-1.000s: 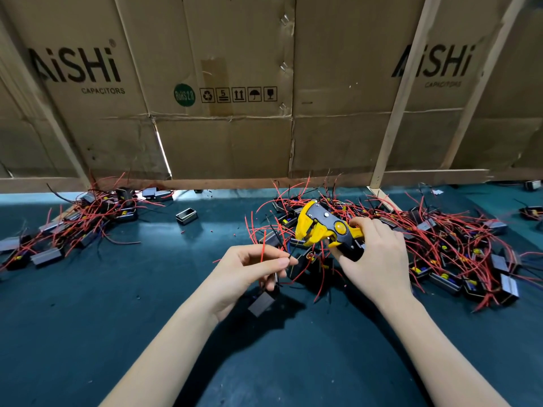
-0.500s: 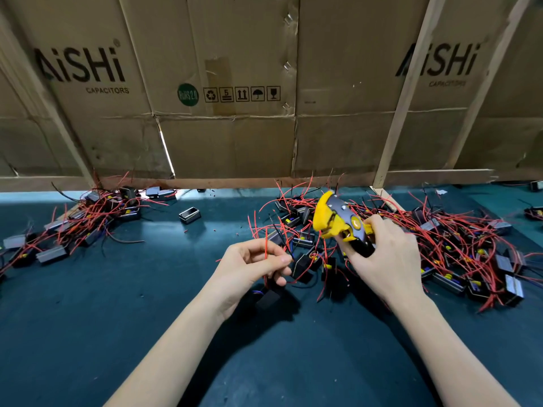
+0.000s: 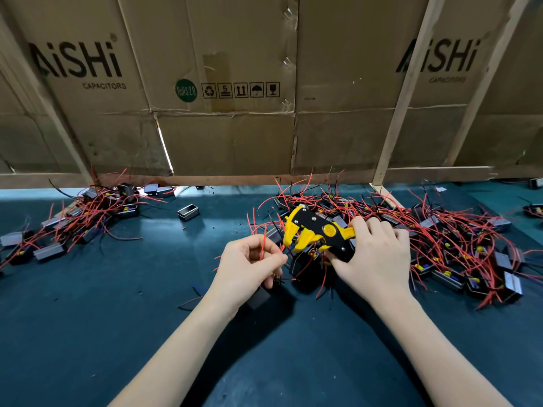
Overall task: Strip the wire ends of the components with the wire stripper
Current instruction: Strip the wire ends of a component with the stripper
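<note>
Along the table's far edge stands a wall of flattened cardboard boxes (image 3: 223, 136), and the left panel reads "AiSHi" (image 3: 77, 60) in big dark letters with "CAPACITORS" (image 3: 104, 86) in small print beneath. Toward the middle sits a green round sticker (image 3: 185, 90) marked "RoHS 2.0", and right beside it a row of boxed handling signs (image 3: 240, 90): recycling arrows, a "5" over stacking bars, two up arrows, an umbrella and a fragile glass. On the right-hand panel the same "AiSHi" brand (image 3: 437, 55) shows again, partly crossed by a wooden slat (image 3: 405, 92), with "CAPACITORS" blurred under it.
</note>
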`<state>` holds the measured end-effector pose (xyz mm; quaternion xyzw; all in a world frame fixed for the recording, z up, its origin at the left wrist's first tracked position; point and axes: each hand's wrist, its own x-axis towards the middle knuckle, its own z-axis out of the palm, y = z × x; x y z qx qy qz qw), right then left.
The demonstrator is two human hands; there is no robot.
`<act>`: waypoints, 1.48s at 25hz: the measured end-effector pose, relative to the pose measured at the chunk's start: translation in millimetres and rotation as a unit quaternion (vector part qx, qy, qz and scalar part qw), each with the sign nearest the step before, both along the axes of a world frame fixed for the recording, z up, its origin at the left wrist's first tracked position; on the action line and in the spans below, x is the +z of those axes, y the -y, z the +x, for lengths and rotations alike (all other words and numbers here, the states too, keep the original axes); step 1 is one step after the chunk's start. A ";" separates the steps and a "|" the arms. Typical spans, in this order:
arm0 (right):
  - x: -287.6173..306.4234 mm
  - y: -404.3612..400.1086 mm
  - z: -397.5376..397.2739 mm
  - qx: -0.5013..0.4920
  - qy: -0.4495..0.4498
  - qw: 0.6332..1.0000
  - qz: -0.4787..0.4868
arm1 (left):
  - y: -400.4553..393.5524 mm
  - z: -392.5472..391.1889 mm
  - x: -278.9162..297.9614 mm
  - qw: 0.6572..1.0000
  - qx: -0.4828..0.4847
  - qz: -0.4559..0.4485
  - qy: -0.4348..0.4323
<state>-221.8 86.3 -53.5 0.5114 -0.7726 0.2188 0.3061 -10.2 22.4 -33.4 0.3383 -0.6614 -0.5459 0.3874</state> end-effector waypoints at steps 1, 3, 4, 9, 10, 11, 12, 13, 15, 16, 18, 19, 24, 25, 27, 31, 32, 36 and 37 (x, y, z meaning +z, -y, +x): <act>0.4 -0.3 -0.3 0.002 -0.001 1.000 0.001 | -0.2 -0.1 -0.3 1.000 0.006 -0.006 0.003; 0.8 -0.6 -0.4 0.007 0.000 1.000 0.003 | -1.2 -0.7 -1.3 0.999 0.018 -0.027 0.015; 0.9 -0.6 -0.2 0.010 -0.001 1.000 0.001 | -2.0 -1.2 -1.6 0.999 0.022 -0.038 0.022; 2.1 -1.6 1.0 0.021 -0.019 1.000 -0.011 | -3.1 -3.2 -3.5 0.997 0.037 -0.060 0.043; 2.5 -1.9 0.9 0.022 -0.027 0.999 -0.013 | -2.4 -2.7 -3.8 0.997 0.039 -0.057 0.045; 2.9 -1.9 0.9 0.022 -0.034 0.999 -0.015 | -1.9 -2.4 -3.8 0.997 0.039 -0.054 0.046; 3.2 -1.8 0.6 0.022 -0.038 0.999 -0.015 | -1.7 -2.0 -3.5 0.997 0.038 -0.050 0.046; 3.3 -1.8 0.1 0.022 -0.039 0.999 -0.013 | -2.0 -2.1 -2.9 0.997 0.035 -0.047 0.044; 2.9 -1.5 -0.3 0.027 -0.032 0.999 -0.002 | -2.9 -2.4 -1.8 0.998 0.030 -0.043 0.044; 2.6 -1.6 -0.2 0.030 -0.028 0.999 0.006 | -3.0 -2.2 -1.6 0.998 0.028 -0.042 0.045; 1.5 -1.7 -0.2 0.033 -0.023 0.999 0.020 | -1.8 -1.7 -2.0 0.998 0.020 -0.037 0.047; 1.3 -1.6 -0.6 0.033 -0.021 0.999 0.023 | -1.1 -1.4 -2.0 0.998 0.015 -0.032 0.048; -0.6 0.4 -0.5 0.021 -0.025 0.999 0.013 | 1.0 -0.7 -1.7 0.999 0.001 0.005 0.047; -1.0 0.7 -0.3 0.019 -0.026 0.999 0.008 | 0.5 -1.3 -2.1 0.999 0.003 0.010 0.047; -1.5 1.0 -0.2 0.015 -0.026 1.000 0.000 | -1.1 -3.0 -3.3 0.999 0.008 0.014 0.052; -2.3 0.6 -2.8 0.005 -0.035 0.999 -0.005 | -1.5 -4.7 -5.2 0.997 0.022 0.011 0.074; -1.9 0.5 -4.0 -0.005 -0.033 0.999 -0.001 | -0.7 -4.4 -5.4 0.997 0.026 0.011 0.077; 0.0 0.0 -9.1 -0.024 -0.023 0.999 0.007 | 1.3 -4.1 -5.5 0.996 0.037 0.008 0.081; -0.1 -0.3 -9.2 -0.023 -0.025 0.999 0.008 | 0.8 -4.3 -5.9 0.996 0.036 0.003 0.083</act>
